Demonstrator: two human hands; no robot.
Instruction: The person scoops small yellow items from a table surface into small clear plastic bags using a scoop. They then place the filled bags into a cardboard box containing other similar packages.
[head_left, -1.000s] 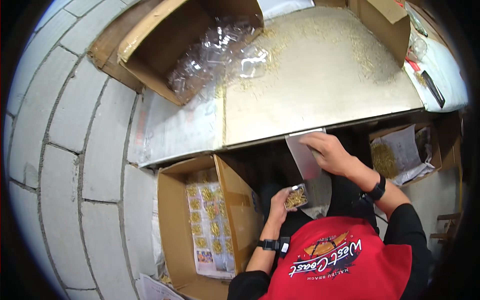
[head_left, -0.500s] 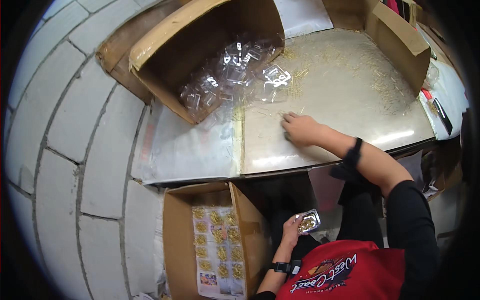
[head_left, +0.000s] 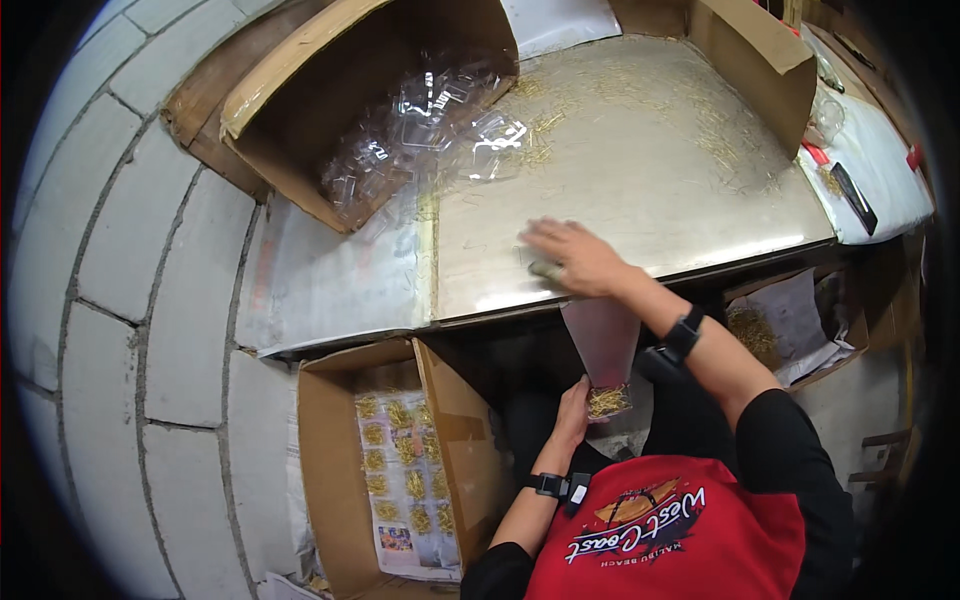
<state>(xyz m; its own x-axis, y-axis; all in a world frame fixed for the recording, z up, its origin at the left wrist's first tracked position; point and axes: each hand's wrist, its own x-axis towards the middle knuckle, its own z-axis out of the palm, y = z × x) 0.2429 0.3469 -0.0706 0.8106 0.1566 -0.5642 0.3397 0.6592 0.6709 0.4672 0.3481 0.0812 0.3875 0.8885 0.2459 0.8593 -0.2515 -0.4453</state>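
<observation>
In my left hand [head_left: 572,412] is a small clear plastic box [head_left: 609,402] holding thin gold-coloured pins. The box sits at the lower end of a pinkish translucent chute [head_left: 603,340] that hangs from the table's near edge. My right hand [head_left: 575,258] is over the metal tabletop [head_left: 640,200], just above the chute, palm down with its fingers stretched out. Something greyish shows at its thumb; I cannot make out whether it is a covering. Loose gold pins [head_left: 720,130] lie scattered across the far part of the tabletop.
A cardboard box on its side [head_left: 290,150] spills clear plastic boxes [head_left: 430,110] at the back left. Lower left, another carton [head_left: 330,480] holds rows of pin-filled boxes [head_left: 405,470]. A black-handled tool [head_left: 853,198] lies at the right. Below it is an open carton with papers [head_left: 795,310].
My right hand has moved nearer the table's front edge, its fingers now straighter. My left hand has brought the plastic box up to the chute's lower end. The whole view has shifted slightly.
</observation>
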